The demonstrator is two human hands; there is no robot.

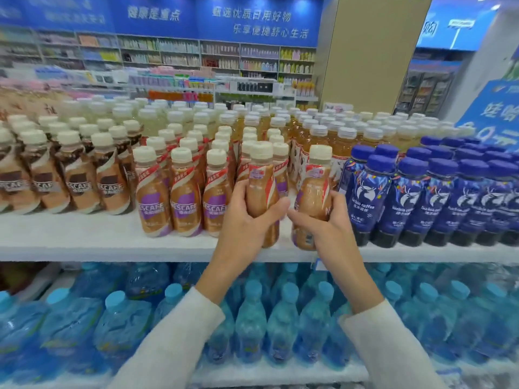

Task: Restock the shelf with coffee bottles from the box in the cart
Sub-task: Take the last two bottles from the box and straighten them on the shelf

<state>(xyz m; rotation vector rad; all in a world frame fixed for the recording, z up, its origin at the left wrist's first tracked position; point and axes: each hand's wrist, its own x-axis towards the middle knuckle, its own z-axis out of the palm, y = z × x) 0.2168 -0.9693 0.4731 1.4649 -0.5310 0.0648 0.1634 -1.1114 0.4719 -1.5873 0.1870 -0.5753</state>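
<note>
Here, each hand brings one bottle to the front of the white shelf (84, 234). The left hand (244, 220) is wrapped round the lower body of the left coffee bottle (261, 178), thumb across its front, and the right hand (325, 231) grips the right coffee bottle (316, 189) in the same way. Both bottles are upright and just beside each other. Their bases are at the shelf's front lip, though I cannot tell whether they already touch the board. They face the gap between the purple-label Nescafé bottles (154, 203) and the dark blue bottles (373, 197), which is probably the slot to fill. To do it well, I would set both bases flat on the shelf first. Each bottle then slides straight back in its own lane until it meets the cream-capped bottles behind; lowering them from above risks knocking caps. The logos on the held bottles seem turned away from the aisle, so a small twist before letting go would match the row on the left. The right bottle is close to the blue ones, so it wants a straight push with no sideways drift. The box and the cart are out of view
</note>
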